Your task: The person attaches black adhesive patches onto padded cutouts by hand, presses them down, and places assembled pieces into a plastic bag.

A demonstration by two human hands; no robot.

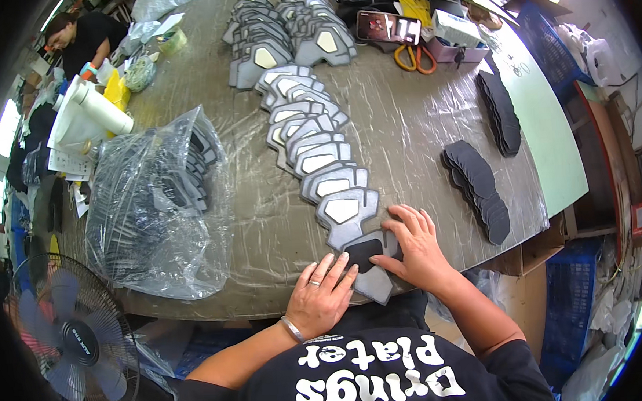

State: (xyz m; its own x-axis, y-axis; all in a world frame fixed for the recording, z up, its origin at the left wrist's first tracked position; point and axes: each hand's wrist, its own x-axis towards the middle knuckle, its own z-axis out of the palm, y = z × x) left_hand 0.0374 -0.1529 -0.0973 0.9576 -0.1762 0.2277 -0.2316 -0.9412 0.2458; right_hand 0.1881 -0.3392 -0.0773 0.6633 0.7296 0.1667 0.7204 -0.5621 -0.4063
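A grey angular foam-like piece [374, 283] lies at the near edge of the table in front of me, with a black rounded patch [364, 255] on its middle. My left hand [321, 297] rests flat along the piece's left side, fingers stretched out and fingertips beside the patch. My right hand [418, 252] is at the other side, fingers spread; its thumb touches the patch's right edge. Just beyond, a long overlapping row of similar grey pieces [332, 179] with pale centres runs away from me toward two stacks [258, 35] at the far side.
Black patches lie fanned in two rows, one nearer [477, 191] and one farther [500, 112]. A clear plastic bag [160, 210] of dark pieces sits left. Orange-handled scissors [414, 59] and a phone [388, 27] lie far right. A fan [80, 340] stands lower left; another person [89, 38] works far left.
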